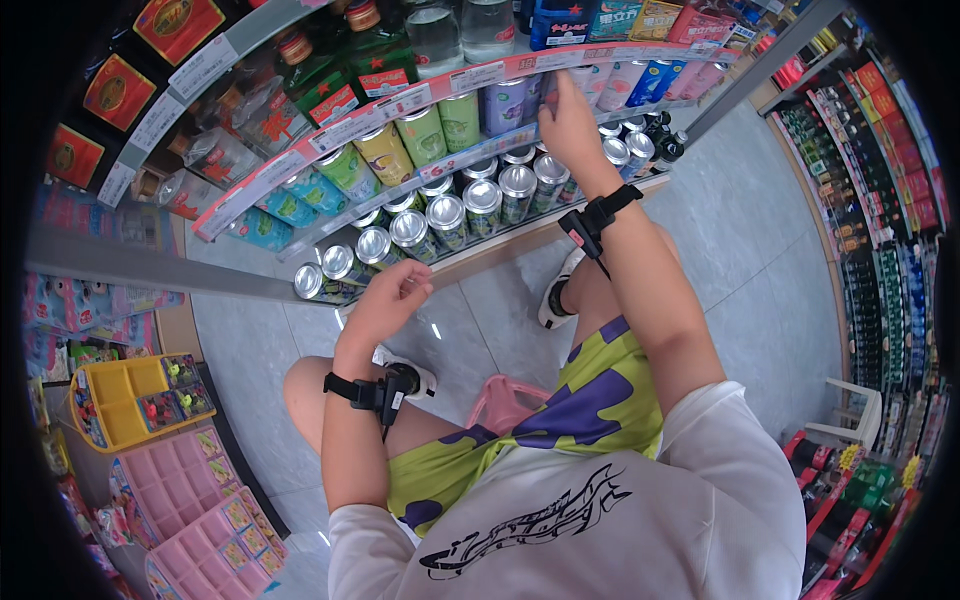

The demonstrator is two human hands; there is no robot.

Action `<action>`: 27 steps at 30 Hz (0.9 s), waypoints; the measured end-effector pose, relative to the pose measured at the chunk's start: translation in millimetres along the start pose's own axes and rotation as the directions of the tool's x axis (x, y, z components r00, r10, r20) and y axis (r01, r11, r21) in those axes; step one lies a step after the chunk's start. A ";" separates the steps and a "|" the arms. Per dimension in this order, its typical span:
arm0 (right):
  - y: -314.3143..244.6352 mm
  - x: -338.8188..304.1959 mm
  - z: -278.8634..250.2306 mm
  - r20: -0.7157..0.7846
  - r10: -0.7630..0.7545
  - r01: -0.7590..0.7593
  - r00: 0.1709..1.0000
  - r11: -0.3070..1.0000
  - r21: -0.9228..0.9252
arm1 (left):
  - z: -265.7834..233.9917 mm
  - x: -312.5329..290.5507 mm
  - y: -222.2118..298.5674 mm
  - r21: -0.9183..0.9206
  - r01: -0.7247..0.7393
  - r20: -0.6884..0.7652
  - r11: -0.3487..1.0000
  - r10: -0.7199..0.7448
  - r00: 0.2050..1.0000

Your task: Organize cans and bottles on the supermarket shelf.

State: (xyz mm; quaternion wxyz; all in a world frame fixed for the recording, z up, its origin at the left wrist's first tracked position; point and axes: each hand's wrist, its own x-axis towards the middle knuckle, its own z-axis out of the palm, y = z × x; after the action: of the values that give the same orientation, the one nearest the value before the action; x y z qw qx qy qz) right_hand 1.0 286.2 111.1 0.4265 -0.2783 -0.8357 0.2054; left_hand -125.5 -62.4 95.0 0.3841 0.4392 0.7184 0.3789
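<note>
My right hand (574,128) reaches into the middle shelf, at a row of drink cans. Its fingers are around the right side of a dark purplish can (549,90), partly hidden by the hand and the shelf strip. Purple cans (503,105) stand just left of it, pink cans (622,84) just right. My left hand (392,302) hangs in front of the bottom shelf, loosely curled, fingers a little apart and holding nothing. Beyond it, silver-topped cans (410,230) stand in rows on that lowest shelf. Black straps with small devices sit on both wrists.
Green glass bottles (380,65) and clear jars fill the shelf above. A pink stool (508,400) is between my legs. Yellow (122,400) and pink compartment trays (170,480) are at the left. More stocked shelves (880,170) and a white chair frame (862,410) are at the right.
</note>
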 end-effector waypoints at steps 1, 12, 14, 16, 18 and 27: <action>-0.9 4.0 -2.2 -0.006 0.002 -0.002 1.000 1.000 0.001 | 0.9 0.4 0.3 -0.001 0.005 0.008 1.000 -0.005 1.000; 12.4 0.6 -9.2 -0.237 0.228 -0.163 0.944 0.951 0.264 | 10.2 1.8 -9.0 -0.009 0.013 0.000 1.000 -0.013 1.000; 16.8 3.5 -8.6 -0.202 0.219 -0.156 0.955 0.945 0.289 | 9.8 1.1 -10.1 -0.006 -0.003 -0.008 1.000 0.003 1.000; 26.4 6.0 -14.0 -0.222 0.254 -0.203 0.941 0.952 0.228 | 9.4 2.8 -9.7 0.005 -0.008 -0.003 1.000 0.008 1.000; 36.0 9.4 -10.5 -0.156 0.298 -0.263 0.942 0.941 0.213 | 10.4 3.5 -8.4 0.019 -0.014 0.006 1.000 0.013 1.000; 30.9 7.0 18.3 -0.311 0.261 -0.259 0.914 0.965 0.051 | 18.0 6.8 -12.0 0.015 -0.010 0.044 1.000 0.009 0.999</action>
State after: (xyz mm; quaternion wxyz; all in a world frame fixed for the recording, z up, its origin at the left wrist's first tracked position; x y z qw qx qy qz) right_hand -8.6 312.3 87.2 0.5244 -0.4143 -0.7116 0.2167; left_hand -115.8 -56.3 75.4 0.3947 0.4535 0.7106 0.3655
